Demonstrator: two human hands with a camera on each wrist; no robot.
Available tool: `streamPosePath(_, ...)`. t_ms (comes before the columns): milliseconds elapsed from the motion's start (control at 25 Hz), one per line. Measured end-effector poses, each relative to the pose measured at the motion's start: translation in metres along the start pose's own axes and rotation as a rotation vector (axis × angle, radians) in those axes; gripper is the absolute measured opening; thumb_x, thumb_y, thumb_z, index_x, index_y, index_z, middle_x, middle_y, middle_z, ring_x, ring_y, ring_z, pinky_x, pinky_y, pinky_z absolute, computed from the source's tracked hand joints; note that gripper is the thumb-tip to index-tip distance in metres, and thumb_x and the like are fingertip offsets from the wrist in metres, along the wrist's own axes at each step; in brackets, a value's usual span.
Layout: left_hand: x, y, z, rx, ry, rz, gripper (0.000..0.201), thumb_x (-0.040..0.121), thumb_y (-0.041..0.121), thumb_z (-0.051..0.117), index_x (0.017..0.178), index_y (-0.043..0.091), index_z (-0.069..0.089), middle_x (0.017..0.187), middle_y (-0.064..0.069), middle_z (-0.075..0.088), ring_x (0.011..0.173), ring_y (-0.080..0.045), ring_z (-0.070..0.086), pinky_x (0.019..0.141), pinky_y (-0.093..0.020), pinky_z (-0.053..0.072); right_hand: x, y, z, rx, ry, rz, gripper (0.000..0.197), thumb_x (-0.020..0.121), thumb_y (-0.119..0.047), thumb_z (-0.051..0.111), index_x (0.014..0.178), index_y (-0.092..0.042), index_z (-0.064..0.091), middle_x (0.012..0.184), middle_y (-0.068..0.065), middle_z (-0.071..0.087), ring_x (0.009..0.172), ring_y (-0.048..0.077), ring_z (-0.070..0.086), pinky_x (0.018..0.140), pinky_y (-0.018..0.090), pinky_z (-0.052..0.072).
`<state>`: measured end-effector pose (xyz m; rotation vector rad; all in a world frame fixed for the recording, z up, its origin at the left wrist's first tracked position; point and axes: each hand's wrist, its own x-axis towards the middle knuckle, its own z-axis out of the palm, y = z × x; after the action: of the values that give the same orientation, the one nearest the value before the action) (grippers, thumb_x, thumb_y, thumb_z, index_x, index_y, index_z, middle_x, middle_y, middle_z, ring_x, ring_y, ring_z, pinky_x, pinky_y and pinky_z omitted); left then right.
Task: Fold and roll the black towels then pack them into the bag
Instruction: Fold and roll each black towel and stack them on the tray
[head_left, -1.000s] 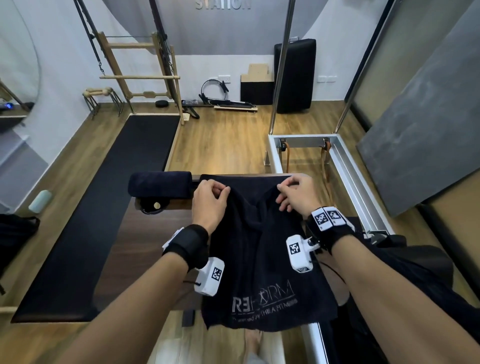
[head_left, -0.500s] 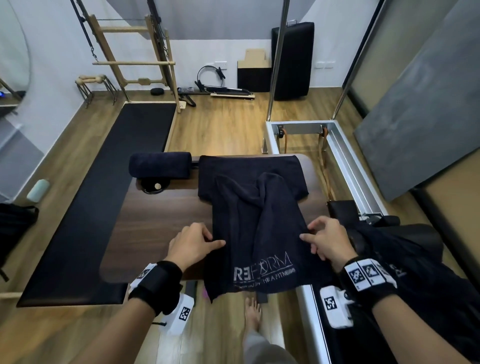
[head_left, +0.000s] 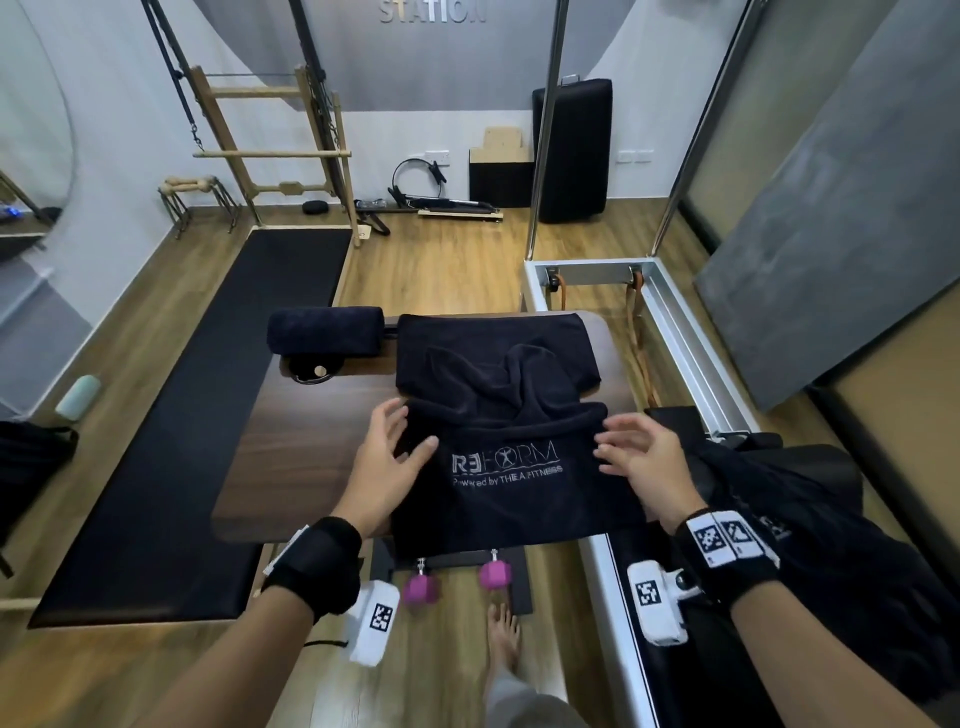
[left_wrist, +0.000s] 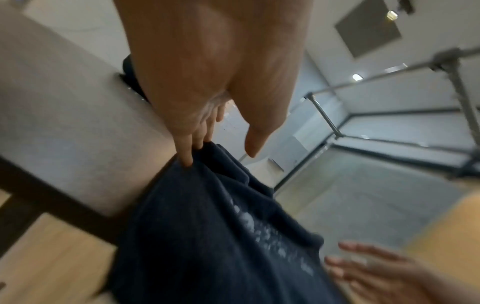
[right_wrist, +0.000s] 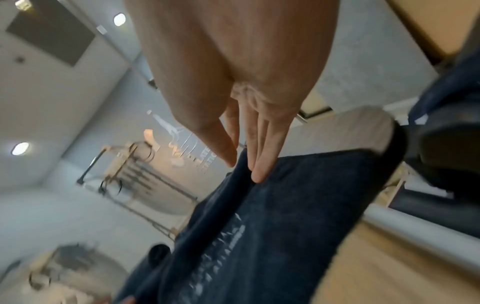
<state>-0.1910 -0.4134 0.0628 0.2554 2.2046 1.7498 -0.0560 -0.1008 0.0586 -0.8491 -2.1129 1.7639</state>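
the towel is black with white printed letters, and it lies on a dark brown table with wood grain. two dumbbells below are pink, the floor is light brown wood, and the wrist straps are black.

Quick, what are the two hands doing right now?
Left hand: open, fingertips touching the black towel.
Right hand: open, fingers straight at the towel's edge.

A black towel is lying spread on the dark wooden table, its near part folded up so the white "REFORM" lettering is facing up, its near edge hanging just over the table's front. A second black towel, rolled tight, is lying at the far left corner, just beside the first.
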Motion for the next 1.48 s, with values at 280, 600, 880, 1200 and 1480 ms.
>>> streamPosePath(280, -0.043, -0.036, -0.007, 0.904, -0.306, 0.327, 0.058, 0.075, 0.079, 0.074, 0.118, 0.042, 0.060, 0.125, 0.028, 0.049, 0.119, 0.002, 0.046, 0.103, -0.037, 0.037, -0.031, 0.028, -0.010, -0.654, -0.180, -0.333, 0.020, 0.080, -0.016, 0.089, 0.095, -0.022, 0.077, 0.098, -0.007, 0.067, 0.097, 0.016, 0.062, 0.088, 0.032, 0.050)
streamPosePath(600, -0.041, -0.039, -0.026, 0.816, -0.226, 0.403, 0.013, 0.093, 0.022, 0.080, 0.105, 0.026, 0.083, 0.135, 0.016, 0.069, 0.124, -0.008, 0.065, 0.107, -0.036, 0.049, -0.052, 0.047, -0.019, -0.863, -0.281, -0.490, 0.069, 0.074, -0.031, 0.093, 0.136, -0.022, 0.066, 0.126, -0.010, 0.049, 0.120, 0.010, 0.048, 0.107, 0.030, 0.046)
streamPosePath(880, -0.005, -0.009, -0.034, 0.441, -0.007, 0.350, 0.015, 0.102, 0.026, 0.069, 0.098, 0.040, 0.071, 0.098, 0.024, 0.074, 0.096, 0.002, 0.070, 0.079, -0.012, 0.050, -0.027, 0.024, -0.027, -0.692, -0.245, -0.514, 0.022, 0.090, -0.003, 0.075, 0.107, -0.015, 0.079, 0.104, -0.010, 0.071, 0.100, 0.010, 0.068, 0.092, 0.036, 0.057)
streamPosePath(1200, 0.107, 0.069, -0.025, 0.541, 0.349, 0.380, 0.019, 0.093, 0.041, 0.079, 0.093, 0.021, 0.077, 0.092, 0.013, 0.072, 0.087, -0.004, 0.064, 0.076, -0.029, 0.051, 0.111, -0.086, -0.029, -0.311, -0.062, -0.432, 0.020, 0.092, -0.006, 0.076, 0.098, -0.025, 0.076, 0.093, -0.013, 0.078, 0.093, 0.000, 0.073, 0.083, 0.016, 0.057)
streamPosePath(1480, 0.216, 0.076, -0.001, 0.778, 0.296, 0.018, 0.014, 0.099, 0.029, 0.070, 0.093, 0.018, 0.075, 0.088, 0.000, 0.067, 0.098, -0.036, 0.068, 0.075, -0.037, 0.041, 0.244, -0.090, 0.011, -0.512, -0.062, -0.183, 0.004, 0.088, -0.014, 0.083, 0.088, -0.012, 0.079, 0.083, 0.005, 0.076, 0.086, 0.025, 0.073, 0.085, 0.046, 0.062)
